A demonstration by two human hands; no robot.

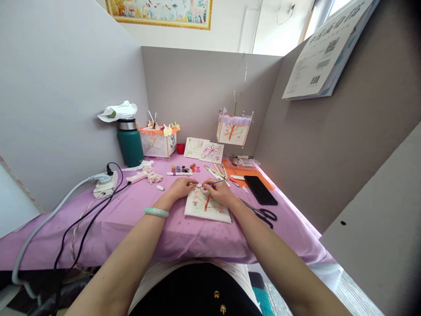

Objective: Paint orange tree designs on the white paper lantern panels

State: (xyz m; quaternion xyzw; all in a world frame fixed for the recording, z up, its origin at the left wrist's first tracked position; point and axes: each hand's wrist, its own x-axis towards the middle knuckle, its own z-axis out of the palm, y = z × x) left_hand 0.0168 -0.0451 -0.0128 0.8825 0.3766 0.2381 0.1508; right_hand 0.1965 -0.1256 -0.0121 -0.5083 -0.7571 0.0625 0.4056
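On the purple cloth before me lies a white panel (208,211) with a red-orange tree and green marks. My right hand (217,191) pinches a thin blue brush (217,182) above the panel's top edge. Close to its left, my left hand (183,188) has its fingers together at the panel's upper left corner, near a small pale piece between the hands; whether it grips that piece is too small to tell. Small paint pots (187,168) and a white marker (179,174) lie behind my hands.
Black scissors (265,214) and a phone (261,190) lie right, beside an orange sheet (270,183). A green bottle (131,142), a power strip (105,184) with cables and a glue gun (138,177) are left. A decorated lantern (233,131) hangs at the back.
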